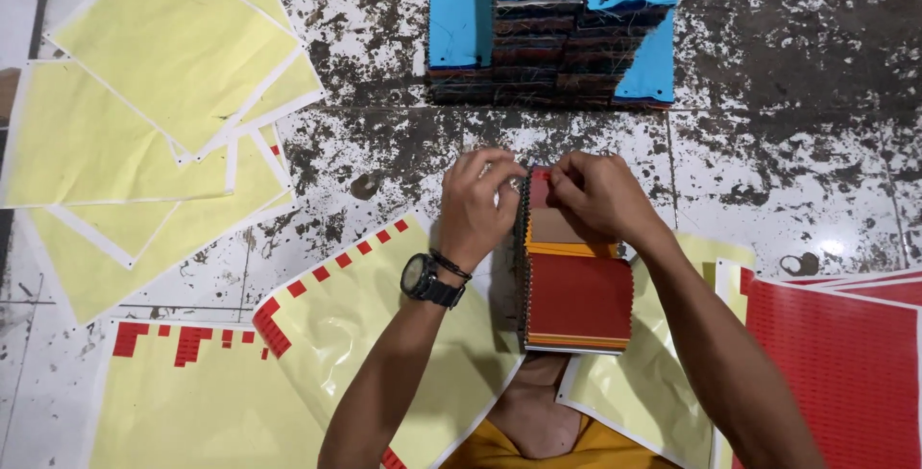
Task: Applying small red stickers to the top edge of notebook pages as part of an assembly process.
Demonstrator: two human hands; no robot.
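A stack of fabric swatches (578, 301), red on top with orange and tan layers showing, lies on the floor in front of me. My left hand (477, 205), with a black watch on the wrist, pinches the stack's top left corner along its dark zigzag edge. My right hand (597, 198) presses and pinches the top edge of the same stack, fingers curled over a small red piece. The fingertips of both hands nearly meet at the stack's upper end.
Piles of blue-topped swatch stacks (552, 27) stand at the far centre. Yellow backing sheets (154, 95) lie scattered at left, yellow sheets with red sticker remnants (317, 335) under my arms, and red sticker sheets (845, 363) at right. The floor is speckled tile.
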